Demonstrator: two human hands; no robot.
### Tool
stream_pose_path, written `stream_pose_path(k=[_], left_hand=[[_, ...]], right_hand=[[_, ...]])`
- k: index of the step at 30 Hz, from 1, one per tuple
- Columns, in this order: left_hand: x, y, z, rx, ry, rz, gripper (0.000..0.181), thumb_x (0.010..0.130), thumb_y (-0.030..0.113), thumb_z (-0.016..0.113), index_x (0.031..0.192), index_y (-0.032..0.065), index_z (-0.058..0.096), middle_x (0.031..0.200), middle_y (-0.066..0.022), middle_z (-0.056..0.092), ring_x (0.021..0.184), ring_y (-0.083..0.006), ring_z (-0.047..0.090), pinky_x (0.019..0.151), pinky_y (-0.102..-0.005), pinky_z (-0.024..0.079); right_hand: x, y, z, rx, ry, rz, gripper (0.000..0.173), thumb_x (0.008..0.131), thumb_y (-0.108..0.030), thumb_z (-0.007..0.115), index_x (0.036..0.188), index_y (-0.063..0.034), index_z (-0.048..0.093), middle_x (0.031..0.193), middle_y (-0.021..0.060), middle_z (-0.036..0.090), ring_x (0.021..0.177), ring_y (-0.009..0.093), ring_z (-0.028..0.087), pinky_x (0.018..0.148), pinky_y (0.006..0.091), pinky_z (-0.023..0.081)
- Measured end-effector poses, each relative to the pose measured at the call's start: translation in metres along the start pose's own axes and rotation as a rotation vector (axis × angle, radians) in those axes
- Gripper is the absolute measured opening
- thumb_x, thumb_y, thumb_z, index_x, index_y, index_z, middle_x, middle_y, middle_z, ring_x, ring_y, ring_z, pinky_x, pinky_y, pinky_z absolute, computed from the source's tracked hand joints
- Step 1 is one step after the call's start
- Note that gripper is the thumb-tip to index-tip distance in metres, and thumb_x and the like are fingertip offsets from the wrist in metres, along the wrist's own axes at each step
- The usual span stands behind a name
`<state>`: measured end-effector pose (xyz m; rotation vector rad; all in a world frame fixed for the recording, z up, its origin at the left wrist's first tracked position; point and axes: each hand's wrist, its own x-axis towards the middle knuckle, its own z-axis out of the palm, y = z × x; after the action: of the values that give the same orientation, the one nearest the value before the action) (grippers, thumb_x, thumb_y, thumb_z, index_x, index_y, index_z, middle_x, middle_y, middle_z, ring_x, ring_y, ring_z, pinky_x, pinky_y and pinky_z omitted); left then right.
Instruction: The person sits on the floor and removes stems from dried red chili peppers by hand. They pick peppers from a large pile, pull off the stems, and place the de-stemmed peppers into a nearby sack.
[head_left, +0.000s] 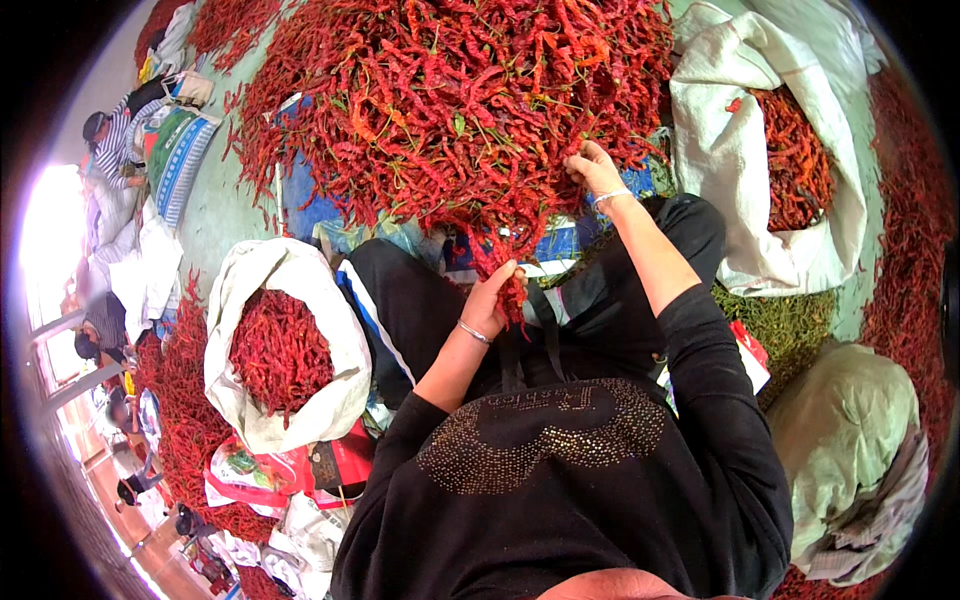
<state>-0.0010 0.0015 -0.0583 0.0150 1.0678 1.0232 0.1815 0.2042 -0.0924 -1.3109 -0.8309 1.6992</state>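
Observation:
A large heap of long, wrinkled red chillies (450, 97) with green stems lies before me, over a blue sheet (300, 191). My left hand (489, 300), with a silver bangle at the wrist, is closed around a bunch of red chillies (495, 251) in front of my lap. The top of that bunch meets the near edge of the heap. My right hand (598, 174), also wearing a bangle, reaches to the heap's near right side. Its fingers are bent, with their tips against the chillies; whether they pinch one is hidden.
An open white woven sack (225, 337) with red chillies stands left; another white sack (720, 157) with chillies is at right. Green stems (791, 322) lie beside my right knee, near a full pale sack (847, 442). Other people (112, 142) sit at far left among sacks.

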Motion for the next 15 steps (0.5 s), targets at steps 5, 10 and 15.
stream_pose_path(k=[5,10,15], left_hand=[[-0.001,0.001,0.004,0.004,0.036,0.015,0.015,0.087,0.021,0.061,0.086,0.0060,0.060,0.075,-0.0028,0.062,0.066,-0.0140,0.059,0.061,-0.0272,0.047],[0.001,0.000,0.000,-0.008,0.034,0.025,0.014,0.087,0.020,0.061,0.086,0.0057,0.060,0.075,-0.0028,0.062,0.067,-0.0141,0.059,0.060,-0.0275,0.047],[0.010,-0.006,-0.010,-0.033,-0.029,0.020,0.012,0.087,0.017,0.061,0.089,0.0055,0.060,0.079,-0.0030,0.063,0.073,-0.0160,0.060,0.067,-0.0298,0.049]], right_hand=[[0.008,0.008,0.000,0.088,0.034,-0.013,0.034,0.077,-0.015,0.072,0.102,-0.0018,0.053,0.072,-0.0018,0.050,0.061,0.008,0.049,0.053,0.0234,0.039],[0.006,0.005,-0.009,0.229,0.060,-0.016,0.035,0.077,-0.015,0.073,0.103,-0.0020,0.054,0.071,-0.0028,0.050,0.058,0.007,0.048,0.050,0.0226,0.039],[0.010,-0.014,-0.039,0.089,0.023,-0.120,0.029,0.080,-0.017,0.070,0.103,-0.0048,0.058,0.076,-0.0032,0.057,0.058,0.004,0.047,0.051,0.0202,0.039]])
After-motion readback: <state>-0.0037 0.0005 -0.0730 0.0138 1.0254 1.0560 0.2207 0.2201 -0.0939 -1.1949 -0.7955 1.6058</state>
